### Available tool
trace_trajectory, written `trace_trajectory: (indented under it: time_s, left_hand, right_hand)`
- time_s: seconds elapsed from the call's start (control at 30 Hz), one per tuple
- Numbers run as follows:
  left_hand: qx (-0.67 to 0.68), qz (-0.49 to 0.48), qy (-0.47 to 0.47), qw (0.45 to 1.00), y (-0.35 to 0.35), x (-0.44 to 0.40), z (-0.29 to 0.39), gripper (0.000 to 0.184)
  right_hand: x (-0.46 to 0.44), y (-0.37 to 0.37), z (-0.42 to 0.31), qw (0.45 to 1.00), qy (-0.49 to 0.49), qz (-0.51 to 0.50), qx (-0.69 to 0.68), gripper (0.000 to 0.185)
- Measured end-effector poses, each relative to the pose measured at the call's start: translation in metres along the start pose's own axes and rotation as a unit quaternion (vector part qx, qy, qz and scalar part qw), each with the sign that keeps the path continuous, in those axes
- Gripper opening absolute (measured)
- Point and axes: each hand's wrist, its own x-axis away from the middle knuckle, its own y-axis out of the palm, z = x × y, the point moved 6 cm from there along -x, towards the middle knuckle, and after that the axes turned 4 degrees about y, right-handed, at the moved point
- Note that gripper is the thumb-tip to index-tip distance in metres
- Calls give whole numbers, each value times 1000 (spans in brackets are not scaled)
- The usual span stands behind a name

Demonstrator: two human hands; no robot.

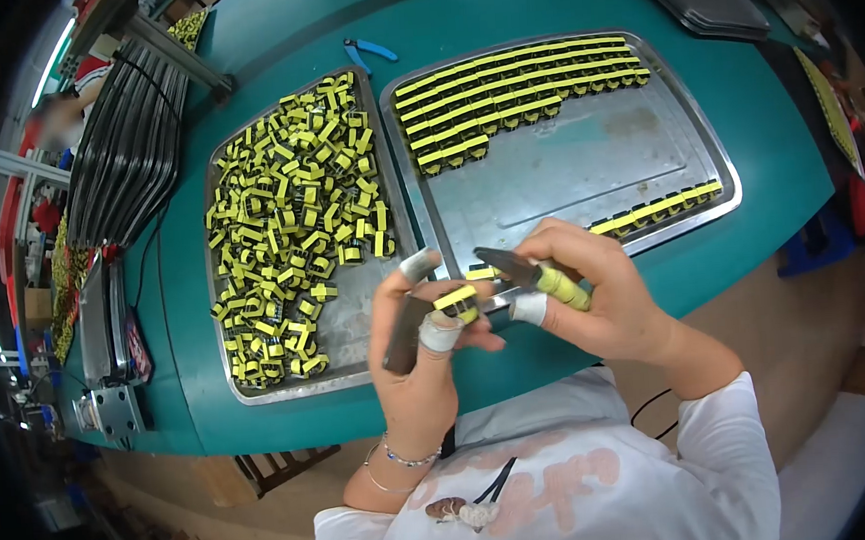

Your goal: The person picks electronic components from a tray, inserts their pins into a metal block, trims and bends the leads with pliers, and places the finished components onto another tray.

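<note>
Between the taped fingertips of my left hand point(421, 356) is a small yellow-and-black transformer-like coil part point(458, 305). A dark flat piece point(406, 334) also lies against that hand's fingers; what it is I cannot make out. My right hand point(605, 298) is closed around a dark pointed tool point(504, 264) with a yellow-wrapped handle point(562, 287). The tool's tip points left, just above and apart from the coil part. White tape covers the right thumb tip. Both hands are over the near edge of the right-hand tray.
A metal tray point(351, 321) at left holds a heap of loose coil parts. The right metal tray point(586, 164) has them in neat rows at the back and along its front edge. Blue-handled cutters point(374, 49) lie behind. Black trays point(133, 140) are stacked at far left.
</note>
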Motion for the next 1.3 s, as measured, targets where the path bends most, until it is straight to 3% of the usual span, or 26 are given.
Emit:
trace_trajectory:
  time_s: [0.13, 0.17, 0.3, 0.4, 0.43, 0.53, 0.57, 0.67, 0.7, 1.3]
  left_hand:
    - [67, -24, -101, 992, 13, -2, -13, 51]
    - [-6, -3, -91, 996, 17, -4, -11, 58]
    - [-100, 0, -81, 992, 14, -13, -9, 47]
    - [86, 46, -45, 994, -7, -21, -16, 45]
    - [190, 20, -14, 982, -9, -25, -15, 52]
    - [239, 98, 2, 966, -4, -22, -8, 59]
    - [232, 44, -6, 972, -7, -23, -10, 74]
    - [187, 23, 2, 982, 8, -22, -2, 90]
    - [170, 10, -6, 985, 9, -23, -4, 100]
    - [46, -42, 47, 997, 22, -13, -2, 102]
  right_hand:
    - [2, 17, 11, 965, 95, -57, -240, 24]
    - [2, 18, 12, 951, 119, -70, -278, 23]
    - [1, 19, 14, 931, 113, -28, -346, 29]
    - [4, 17, 20, 953, 94, 17, -289, 33]
    - [5, 18, 21, 952, 112, 15, -284, 38]
    - [6, 23, 9, 970, 84, 8, -227, 36]
    - [8, 28, 14, 977, 87, 18, -192, 37]
    - [3, 29, -6, 997, -19, 59, -54, 38]
    - [3, 31, -7, 996, -10, 79, -49, 38]
    - [7, 33, -9, 990, -63, 126, -7, 34]
